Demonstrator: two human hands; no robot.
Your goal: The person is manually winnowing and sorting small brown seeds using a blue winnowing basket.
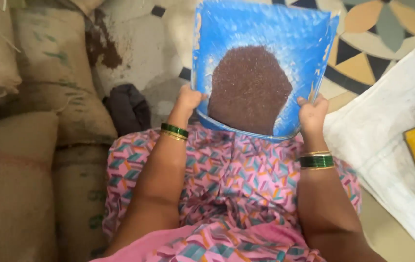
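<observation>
Left hand (188, 99) and right hand (312, 114) are gripping opposite edges of blue winnowing tray (265, 34); brown grain (248, 90) is lying heaped near the tray's near rim, unsorted.

Soft even daylight, faint shadows, no glare, slight overall blur, softer toward edges

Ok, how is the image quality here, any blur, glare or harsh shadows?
Head view: light is soft and even, no hard shadows or glare; the blue winnowing tray and its heap of brown grain look slightly smeared; both hands, left hand and right hand, read clearly; the burlap sacks look soft.
</observation>
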